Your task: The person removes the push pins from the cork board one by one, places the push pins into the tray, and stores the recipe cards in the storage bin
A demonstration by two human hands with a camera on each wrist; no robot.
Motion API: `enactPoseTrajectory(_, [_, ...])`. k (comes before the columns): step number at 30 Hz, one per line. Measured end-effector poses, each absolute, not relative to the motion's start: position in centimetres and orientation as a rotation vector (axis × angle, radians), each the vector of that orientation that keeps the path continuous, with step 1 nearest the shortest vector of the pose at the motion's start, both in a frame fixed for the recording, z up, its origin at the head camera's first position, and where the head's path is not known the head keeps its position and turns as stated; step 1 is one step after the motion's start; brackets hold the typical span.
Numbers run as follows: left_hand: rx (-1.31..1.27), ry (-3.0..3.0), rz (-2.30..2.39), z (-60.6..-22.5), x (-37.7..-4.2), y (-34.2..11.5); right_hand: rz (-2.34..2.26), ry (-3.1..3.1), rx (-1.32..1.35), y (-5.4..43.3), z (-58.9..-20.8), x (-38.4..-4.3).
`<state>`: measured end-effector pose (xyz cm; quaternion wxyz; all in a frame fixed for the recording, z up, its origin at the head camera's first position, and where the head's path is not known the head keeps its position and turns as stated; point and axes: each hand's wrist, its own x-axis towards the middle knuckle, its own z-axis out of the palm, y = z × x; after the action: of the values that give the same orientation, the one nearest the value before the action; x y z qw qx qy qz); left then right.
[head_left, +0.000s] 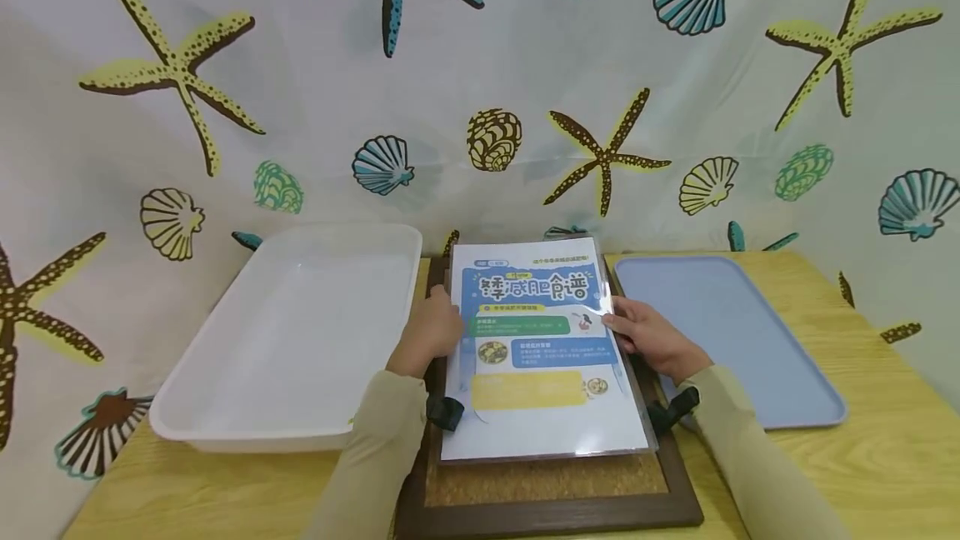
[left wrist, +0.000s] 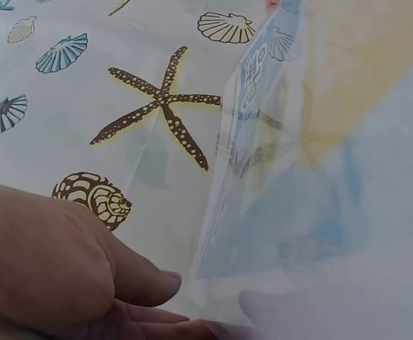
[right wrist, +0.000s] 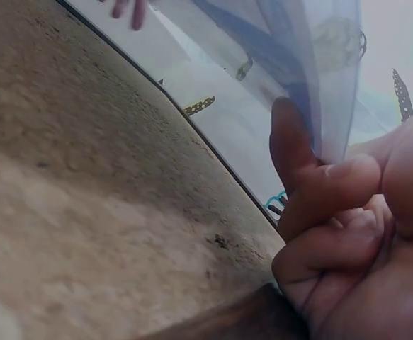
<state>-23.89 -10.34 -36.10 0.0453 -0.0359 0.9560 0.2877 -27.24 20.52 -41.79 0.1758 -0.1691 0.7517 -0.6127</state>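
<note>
A laminated printed sheet [head_left: 536,357] with a blue heading and green, blue and yellow text boxes is held over a cork board [head_left: 547,486] in a dark brown frame [head_left: 555,517]. My left hand [head_left: 433,325] pinches the sheet's left edge, thumb at its margin in the left wrist view. At the opposite edge, my right hand [head_left: 651,338] grips it between thumb and forefinger. The right wrist view shows the cork surface [right wrist: 86,163] below the lifted sheet [right wrist: 341,85]. Most of the board is hidden under the sheet in the head view.
To the left stands a deep white tray [head_left: 292,340]; a shallow light-blue tray [head_left: 735,340] lies on the right. Both sit on a wood-grain table [head_left: 225,490]. Behind it hangs a white cloth [head_left: 442,98] printed with starfish and shells.
</note>
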Motion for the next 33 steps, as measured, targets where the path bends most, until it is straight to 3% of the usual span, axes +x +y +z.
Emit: enactPoseTrajectory(33, [-0.145,2.959,0.990,-36.7,-23.7,-10.3,-1.554,2.421,-0.430,20.0,-39.9,-26.4])
